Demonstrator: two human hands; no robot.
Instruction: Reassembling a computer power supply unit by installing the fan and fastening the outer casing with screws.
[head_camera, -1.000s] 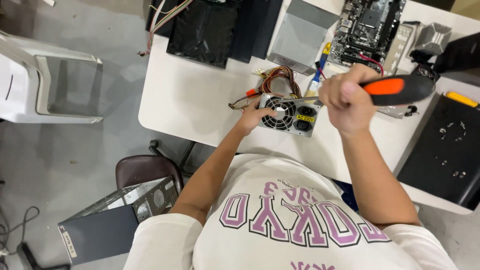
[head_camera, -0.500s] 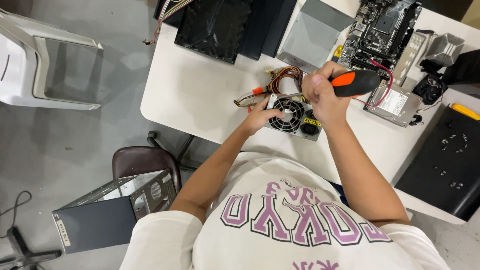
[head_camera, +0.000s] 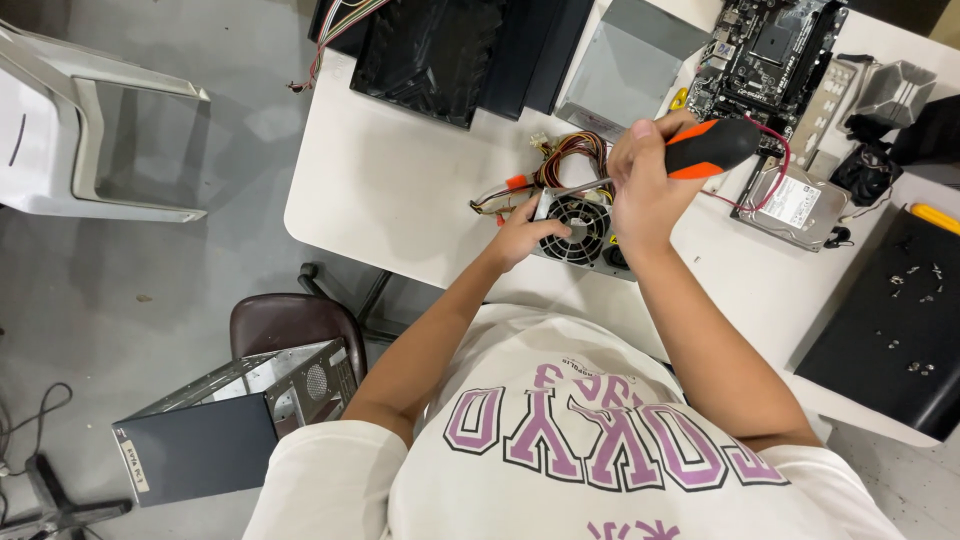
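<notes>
Gripping an orange and black screwdriver (head_camera: 700, 150) tight, the right hand (head_camera: 640, 190) is sitting in the upper middle of the frame. The left hand (head_camera: 525, 235) is lying with spread fingers (head_camera: 552, 230) on the grey fan box (head_camera: 585, 230), which is resting on the white table (head_camera: 400, 190) just under both hands.

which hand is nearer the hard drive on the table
Right. The right hand, gripping the orange-and-black screwdriver, sits just left of the hard drive. The left hand rests on the power supply, farther away.
</notes>
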